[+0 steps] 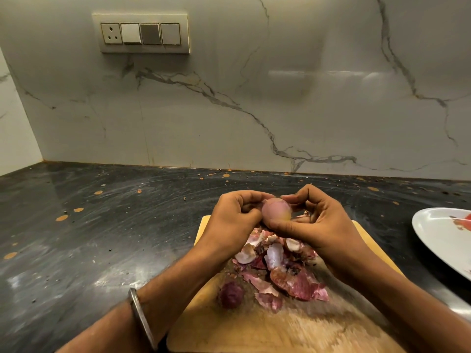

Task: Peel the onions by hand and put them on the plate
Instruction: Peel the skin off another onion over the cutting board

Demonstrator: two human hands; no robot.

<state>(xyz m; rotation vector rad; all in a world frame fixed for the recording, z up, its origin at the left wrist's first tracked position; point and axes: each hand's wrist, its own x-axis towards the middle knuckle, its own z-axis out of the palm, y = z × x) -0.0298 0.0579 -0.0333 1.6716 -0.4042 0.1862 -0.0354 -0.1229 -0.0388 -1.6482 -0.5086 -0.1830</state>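
A small pale purple onion (276, 212) is held up above the far end of a wooden cutting board (254, 324). My left hand (235, 215) grips its left side with curled fingers. My right hand (313, 217) holds its right side, thumb under it and fingertips curled over the top. Below the hands a heap of purple and white onion skins (277, 271) lies on the board. A small dark purple onion (231, 294) sits on the board left of the heap. The white plate (438, 240) is at the right edge, partly cut off.
The board lies on a dark speckled stone counter (102, 238). A marble wall (254, 98) with a socket and switch panel (141, 33) rises behind it. A metal bangle (141, 317) is on my left wrist.
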